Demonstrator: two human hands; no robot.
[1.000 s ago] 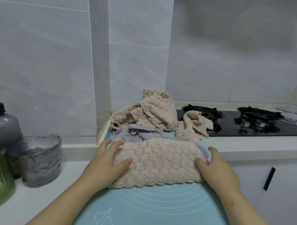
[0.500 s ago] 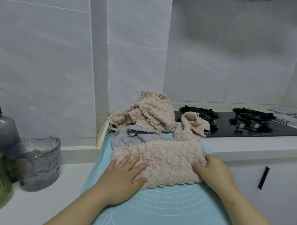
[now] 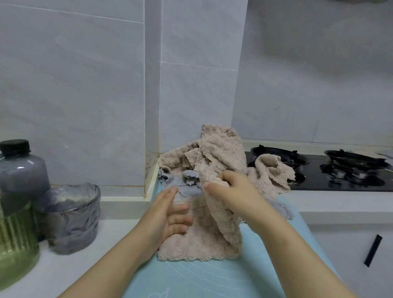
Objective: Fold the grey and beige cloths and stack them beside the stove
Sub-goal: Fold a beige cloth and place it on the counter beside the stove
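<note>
Beige cloth [image 3: 199, 238] lies part-folded on light-blue baking mat [image 3: 197, 284] on the surface left of stove [image 3: 341, 176], left hand [image 3: 169, 215] flat, fingers straight, pressing its left side, right hand [image 3: 233, 192] pinching its raised right edge, with grey cloth [image 3: 181, 185] and crumpled beige pile [image 3: 218, 152] just behind.

A pale blue silicone baking mat [image 3: 197, 281], printed with white circles and a rolling pin, lies on the white worktop [image 3: 61, 267]. At its nine o'clock stands a smoky grey textured glass [image 3: 70, 217]. A green ribbed glass jar [image 3: 10, 242] sits at the glass's eight o'clock, and a grey black-capped bottle [image 3: 20, 170] at its eleven. A black cabinet handle [image 3: 373, 250] shows at the mat's three o'clock.
</note>
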